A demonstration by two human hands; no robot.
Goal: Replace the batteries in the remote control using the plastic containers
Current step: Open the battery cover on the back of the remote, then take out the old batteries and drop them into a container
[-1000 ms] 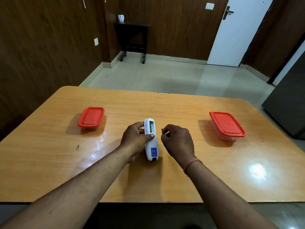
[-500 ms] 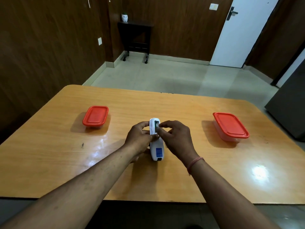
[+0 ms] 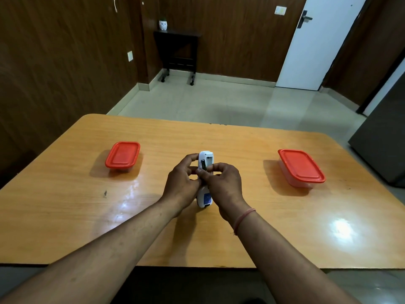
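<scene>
A white remote control (image 3: 205, 199) lies back side up at the middle of the wooden table (image 3: 65, 216), its battery bay uncovered at the far end. My left hand (image 3: 180, 186) grips its left side. My right hand (image 3: 223, 185) pinches a dark battery (image 3: 203, 165) that sticks up tilted out of the bay. Two plastic containers with red lids stand closed: a small one (image 3: 122, 155) at the left and a larger one (image 3: 301, 166) at the right. Their contents are hidden.
The table's near edge runs just under my forearms. Beyond the far edge lies tiled floor, with a dark side table (image 3: 177, 53) in the corner and a white door (image 3: 317, 44). A dark cabinet (image 3: 381, 145) stands right of the table.
My right hand moved from beside the remote onto the battery bay, and a battery now tilts up out of it. The left hand kept its hold on the remote.
</scene>
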